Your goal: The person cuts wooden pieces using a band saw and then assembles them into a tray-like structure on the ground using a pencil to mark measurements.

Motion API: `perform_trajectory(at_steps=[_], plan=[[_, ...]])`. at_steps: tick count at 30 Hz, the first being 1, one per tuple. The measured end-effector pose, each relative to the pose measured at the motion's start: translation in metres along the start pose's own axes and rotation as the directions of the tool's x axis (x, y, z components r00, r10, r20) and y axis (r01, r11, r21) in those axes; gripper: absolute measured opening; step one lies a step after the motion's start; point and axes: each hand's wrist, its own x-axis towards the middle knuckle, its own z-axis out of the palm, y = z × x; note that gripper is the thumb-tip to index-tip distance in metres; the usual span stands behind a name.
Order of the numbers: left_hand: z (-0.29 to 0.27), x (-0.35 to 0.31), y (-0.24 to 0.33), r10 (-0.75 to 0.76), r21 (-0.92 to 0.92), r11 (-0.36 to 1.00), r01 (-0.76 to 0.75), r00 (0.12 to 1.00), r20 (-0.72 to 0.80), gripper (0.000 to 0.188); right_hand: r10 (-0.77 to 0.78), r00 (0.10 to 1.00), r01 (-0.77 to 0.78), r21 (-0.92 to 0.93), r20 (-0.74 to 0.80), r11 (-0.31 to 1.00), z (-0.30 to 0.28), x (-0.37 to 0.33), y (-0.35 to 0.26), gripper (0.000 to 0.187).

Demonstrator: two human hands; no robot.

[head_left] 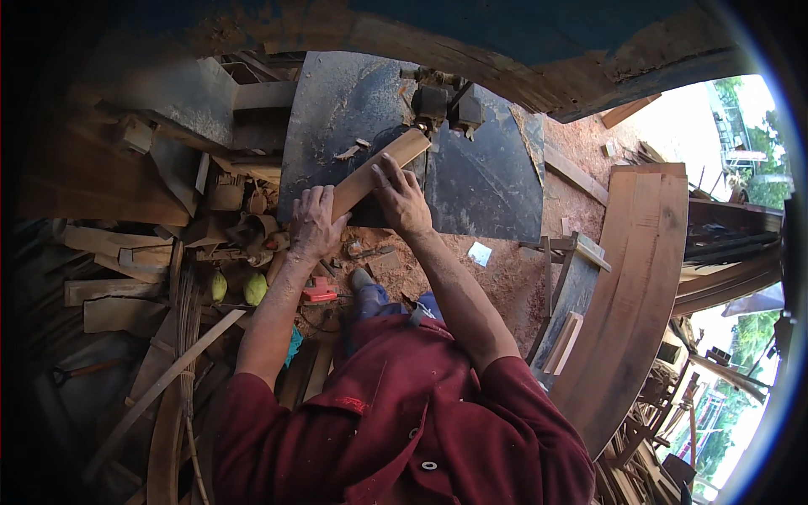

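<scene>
Head view: left fingers (315,202) and right fingers (392,172) clasp plank (357,187) above dusty table (484,185) and sawdusty floor (509,282).

Bare left forearm (279,313) slants toward 1 o'clock, right forearm (459,290) toward 11; left hand (315,220) bends palm-down, its thumb (339,225) toward 2, and right hand (404,200), back uppermost, points its fingers (385,175) toward 11
</scene>
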Motion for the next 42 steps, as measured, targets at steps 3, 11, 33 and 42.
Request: perform_trajectory(at_steps=[3, 11, 33, 42], plan=[[-0.0013, 0.0013, 0.0016, 0.011, 0.003, 1.000, -0.011, 1.000, -0.007, 0.061, -0.001, 1.000, 0.001, -0.005, -0.006, 1.000, 0.0010, -0.0006, 0.0020, 0.057], [0.0003, 0.0034, 0.0019, -0.017, -0.032, 0.999, 0.018, 1.000, 0.021, 0.064, 0.024, 0.999, -0.024, -0.014, 0.022, 1.000, 0.0009, 0.0000, 0.0025, 0.055], [0.0026, 0.0053, 0.0050, -0.013, -0.035, 0.999, 0.013, 1.000, 0.005, 0.064, 0.040, 0.999, -0.039, 0.026, -0.027, 0.999, 0.0031, 0.0016, 0.0032, 0.053], [0.0012, 0.0056, 0.0069, -0.023, -0.027, 0.999, 0.023, 1.000, 0.017, 0.063, 0.032, 0.999, -0.032, 0.005, -0.019, 0.999, 0.0029, 0.0007, 0.0046, 0.052]])
